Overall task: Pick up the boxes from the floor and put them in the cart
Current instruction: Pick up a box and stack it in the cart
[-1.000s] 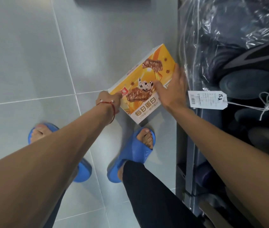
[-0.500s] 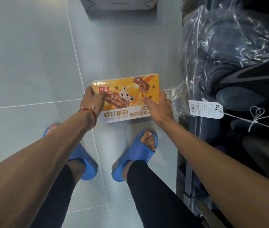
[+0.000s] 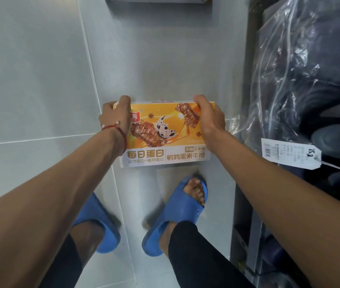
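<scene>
Above floor: both hands (image 3: 117, 117) grip box (image 3: 165, 140) (每日蛋白).

The orange box (image 3: 165, 140) has swung out of its slant of a second ago and now lies level and square across the person's front, lettering straight, and has been raised closer to them. The left hand (image 3: 117, 115) has slid from the near corner to the far left corner. The right hand (image 3: 208, 119) has gone from the right edge to the far right corner, fingers curled over the far edge.
</scene>
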The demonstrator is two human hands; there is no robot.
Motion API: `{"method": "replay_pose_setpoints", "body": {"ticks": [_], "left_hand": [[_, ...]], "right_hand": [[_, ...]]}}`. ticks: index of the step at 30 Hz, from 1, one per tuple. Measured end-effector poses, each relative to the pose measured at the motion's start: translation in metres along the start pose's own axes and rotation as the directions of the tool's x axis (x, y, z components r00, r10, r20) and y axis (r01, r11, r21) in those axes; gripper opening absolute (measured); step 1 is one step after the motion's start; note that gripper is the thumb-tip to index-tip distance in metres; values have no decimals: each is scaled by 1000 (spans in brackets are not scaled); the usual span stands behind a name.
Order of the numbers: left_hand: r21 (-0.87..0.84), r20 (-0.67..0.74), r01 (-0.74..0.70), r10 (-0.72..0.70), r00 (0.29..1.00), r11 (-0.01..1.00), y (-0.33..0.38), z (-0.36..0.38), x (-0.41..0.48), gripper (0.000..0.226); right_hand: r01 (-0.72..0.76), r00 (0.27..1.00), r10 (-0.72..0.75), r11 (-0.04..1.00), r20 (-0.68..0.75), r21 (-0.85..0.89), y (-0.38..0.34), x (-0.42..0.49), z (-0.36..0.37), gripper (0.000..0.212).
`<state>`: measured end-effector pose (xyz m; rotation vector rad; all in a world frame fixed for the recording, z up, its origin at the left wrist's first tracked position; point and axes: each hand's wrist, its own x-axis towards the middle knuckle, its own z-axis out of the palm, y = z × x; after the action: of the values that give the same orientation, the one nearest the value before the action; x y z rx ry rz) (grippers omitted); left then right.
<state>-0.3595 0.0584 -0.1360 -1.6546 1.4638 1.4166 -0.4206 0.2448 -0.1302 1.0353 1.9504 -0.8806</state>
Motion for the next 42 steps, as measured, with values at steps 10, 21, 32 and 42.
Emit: {"method": "replay_pose_setpoints", "body": {"ticks": [10, 21, 32, 42], "left_hand": [[-138, 270, 90, -50, 961, 986, -7, -38, -22, 25], [-261, 288, 95, -16, 958, 961, 3, -200, -179, 23], [-500, 174, -99, 211, 962, 861, 1, -359, -396, 29], [-671, -125, -246, 221, 967, 699, -56, -398, -560, 35]], "right_hand": [[42, 998, -45, 997, 43, 64, 8, -50, -4, 45], [7, 990, -45, 964, 136, 267, -4, -274, -22, 22], [228, 925, -271, 957, 268, 181, -55, -532, -82, 49], [396, 850, -410, 911, 330, 110, -56, -660, -123, 37]]}}
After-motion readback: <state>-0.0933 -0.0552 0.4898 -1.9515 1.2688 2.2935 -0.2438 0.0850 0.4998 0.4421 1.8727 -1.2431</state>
